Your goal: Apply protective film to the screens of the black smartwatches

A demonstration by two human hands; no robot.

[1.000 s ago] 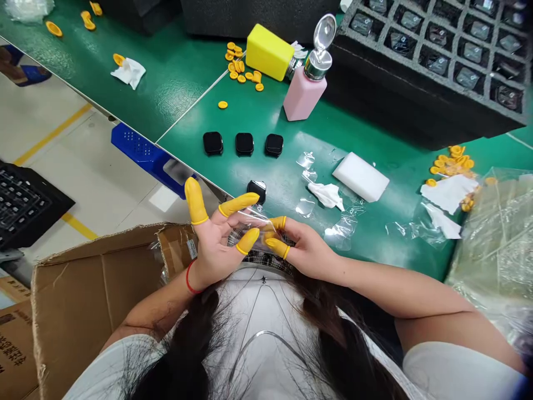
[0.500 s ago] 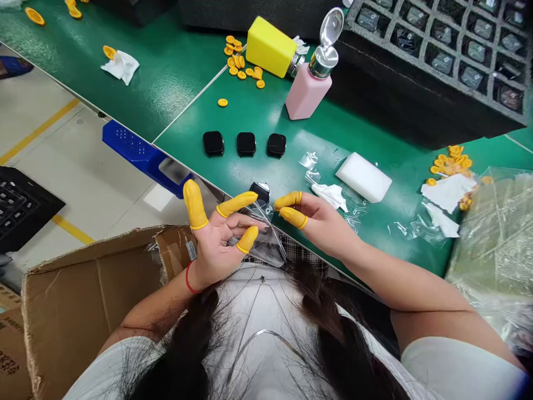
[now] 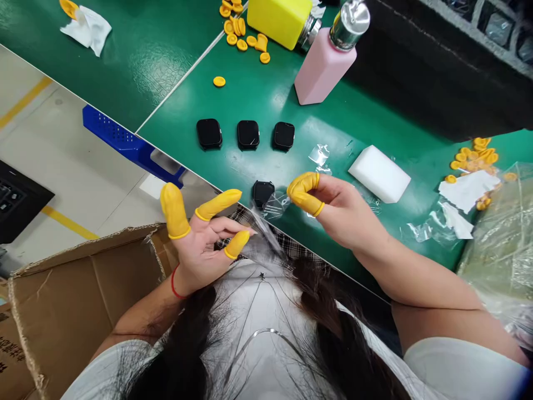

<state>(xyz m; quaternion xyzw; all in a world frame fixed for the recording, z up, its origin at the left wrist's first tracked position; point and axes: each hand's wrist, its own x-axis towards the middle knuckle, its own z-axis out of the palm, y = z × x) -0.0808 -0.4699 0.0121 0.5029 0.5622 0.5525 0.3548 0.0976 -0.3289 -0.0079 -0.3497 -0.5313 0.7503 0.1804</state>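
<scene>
Right hand (image 3: 341, 214) lifted film (image 3: 275, 203), near table edge (image 3: 233, 193)

bare green mat (image 3: 266, 105) open ahead | three black cases (image 3: 248, 134) mid | pink bottle (image 3: 322, 69), white block (image 3: 379, 173) right

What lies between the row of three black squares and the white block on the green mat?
In the head view, scraps of clear film lie on the mat between the black squares and the white block; otherwise the stretch is bare.
</scene>
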